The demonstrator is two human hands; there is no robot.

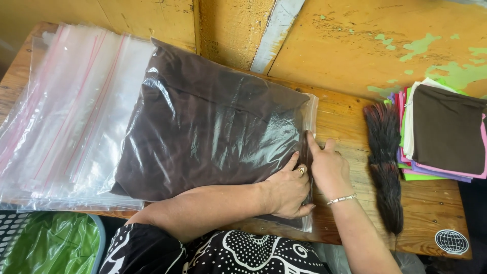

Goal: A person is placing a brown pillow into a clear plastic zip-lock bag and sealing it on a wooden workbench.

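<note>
A clear plastic bag (208,127) holding a folded dark brown cloth lies on the wooden table (350,111). My left hand (288,189) presses flat on the bag's near right corner, a ring on one finger. My right hand (327,167), with a silver bracelet at the wrist, rests next to it, its index finger pressed along the bag's right edge. Neither hand grips anything; the fingers lie together on the plastic.
A stack of empty clear bags with pink seal strips (66,116) lies left of the packed bag. A dark feather duster (384,162) and a pile of folded coloured cloths (446,132) sit at the right. A basket with green plastic (50,243) stands below left.
</note>
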